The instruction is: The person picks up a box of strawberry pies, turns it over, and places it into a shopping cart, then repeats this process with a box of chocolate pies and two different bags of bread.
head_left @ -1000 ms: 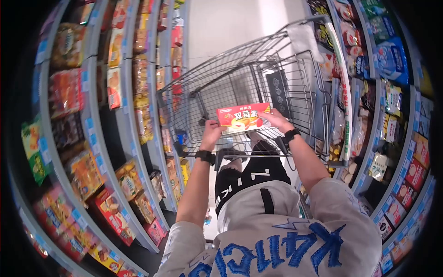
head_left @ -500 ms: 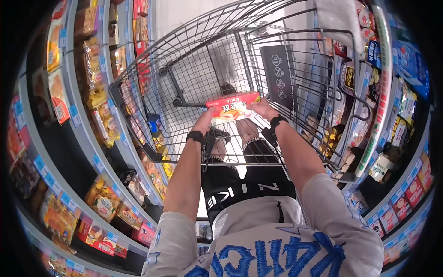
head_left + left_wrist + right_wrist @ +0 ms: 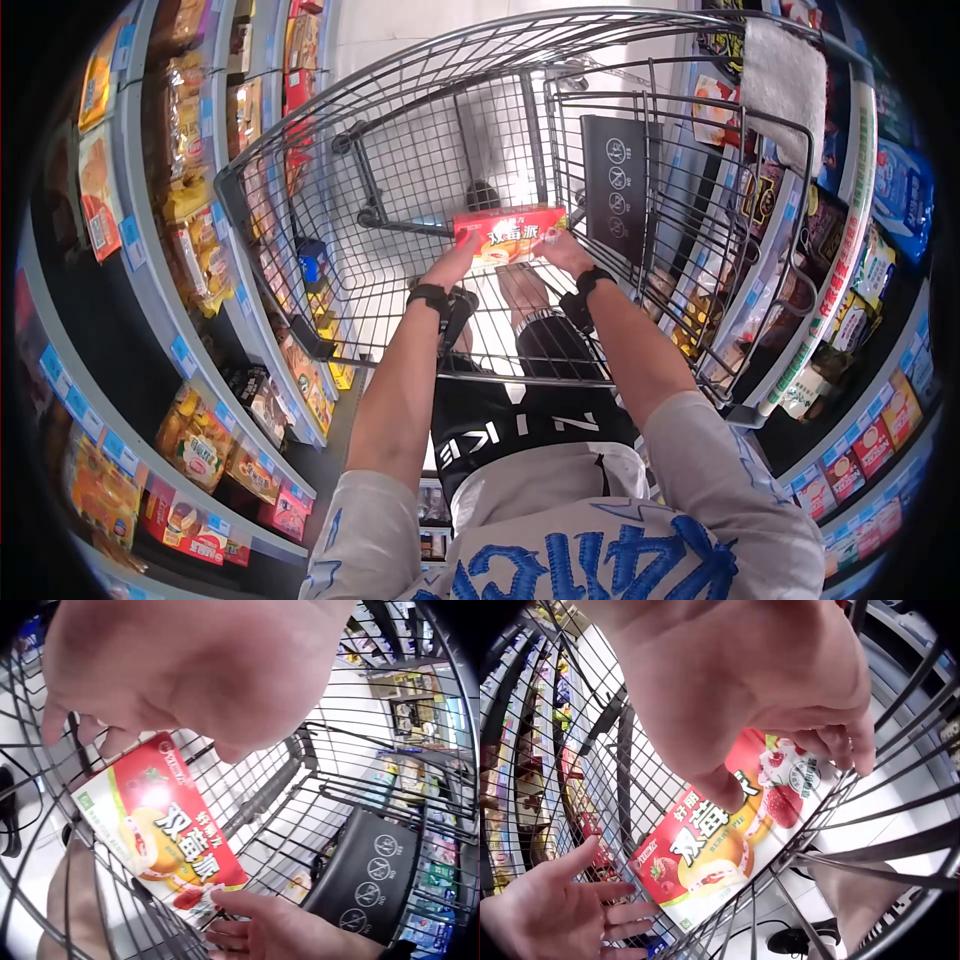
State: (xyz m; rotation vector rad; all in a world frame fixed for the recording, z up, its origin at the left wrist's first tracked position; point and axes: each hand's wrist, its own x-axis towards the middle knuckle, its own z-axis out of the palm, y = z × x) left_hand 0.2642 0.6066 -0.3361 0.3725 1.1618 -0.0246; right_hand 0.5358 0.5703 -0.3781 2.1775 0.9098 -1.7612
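Note:
A red and white berry pie box (image 3: 510,235) sits within the wire shopping cart (image 3: 420,180), its printed face turned up towards me. My left hand (image 3: 450,263) is at the box's left end. In the right wrist view, that left hand's fingers (image 3: 626,915) are straight and spread, tips right at the box edge, thumb off the face. My right hand (image 3: 565,252) holds the right end. Its thumb lies over the printed face, while its fingers (image 3: 847,742) bend around the far end. The back of the box is hidden.
A dark panel (image 3: 620,190) with printed symbols is fixed in the cart. A white cloth (image 3: 785,90) hangs near the cart handle (image 3: 850,220). Shelves of packaged snacks (image 3: 195,430) line the left, and more packets (image 3: 850,310) line the right. My legs (image 3: 525,300) show below the cart's wires.
The cart now fills more of the head view, as the view has shifted. The box has tipped towards me and sits lower in the cart, with both hands staying at its ends.

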